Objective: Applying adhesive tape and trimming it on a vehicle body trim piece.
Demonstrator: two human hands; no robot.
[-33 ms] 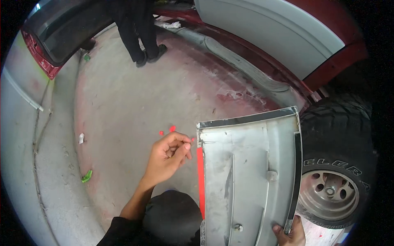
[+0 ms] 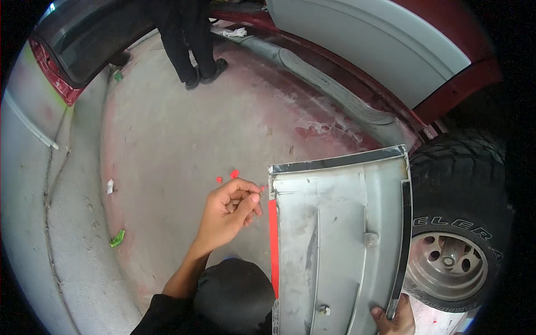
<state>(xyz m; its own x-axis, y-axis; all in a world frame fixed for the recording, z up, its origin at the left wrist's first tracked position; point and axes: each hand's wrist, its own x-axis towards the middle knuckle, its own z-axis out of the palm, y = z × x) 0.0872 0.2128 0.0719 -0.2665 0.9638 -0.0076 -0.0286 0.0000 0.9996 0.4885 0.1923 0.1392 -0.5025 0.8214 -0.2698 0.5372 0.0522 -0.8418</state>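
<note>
A grey-white curved car trim panel (image 2: 340,234) stands tilted in front of me, with its ribbed inner side showing. Black strips (image 2: 403,240) run along its top and right edges, and red tape (image 2: 273,245) lines the left edge. My right hand (image 2: 396,317) grips the panel low on its right edge, thumb on the near face. Beside the upper left edge, apart from the panel, my left hand (image 2: 231,212) is closed in a pinch. A tiny red bit (image 2: 262,189) shows by its fingertips; whether they hold it I cannot tell.
Red scraps (image 2: 234,174) lie on the concrete floor (image 2: 178,139). A large tyre (image 2: 458,178) stands right of the panel, under a red vehicle body with a grey door (image 2: 379,50). Another person's legs (image 2: 190,44) are at the far end. A green wrapper (image 2: 118,238) lies near the left wall.
</note>
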